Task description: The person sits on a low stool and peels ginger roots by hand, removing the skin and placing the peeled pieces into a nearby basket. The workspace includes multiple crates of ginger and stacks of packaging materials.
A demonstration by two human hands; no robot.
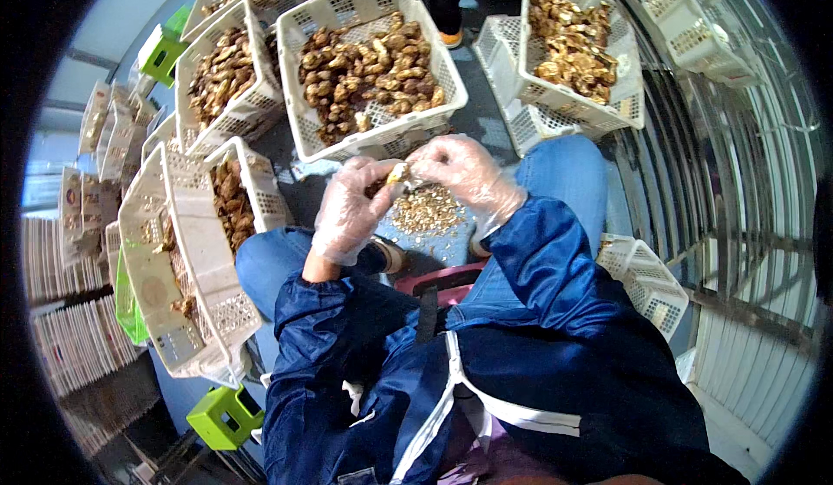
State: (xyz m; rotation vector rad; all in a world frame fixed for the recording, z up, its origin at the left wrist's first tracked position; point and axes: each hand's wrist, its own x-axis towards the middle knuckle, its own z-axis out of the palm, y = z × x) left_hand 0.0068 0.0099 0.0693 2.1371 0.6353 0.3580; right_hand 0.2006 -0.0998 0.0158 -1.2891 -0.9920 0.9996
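My left hand [355, 205], in a clear plastic glove, grips a small mushroom [398, 174] with a pale, yellowish stem end. Close against it is my right hand [465, 172], gloved the same way, with fingers curled and pinched by the stem. Whether a small tool sits in those fingers is not visible. Below both hands, pale and brown trimmings [426, 210] are scattered over the blue floor between my feet. Just beyond my hands, a large white plastic crate [384, 130] holds many brown-capped mushrooms [371, 62], heaped mostly toward its middle and right.
At right, a white crate [586, 98] of paler mushroom pieces rests on another crate. More crates of mushrooms [224, 75] stand at left, beside a long crate [150, 290]. Green stools [224, 417] are at left. Another person's shoe [450, 39] shows behind the large crate.
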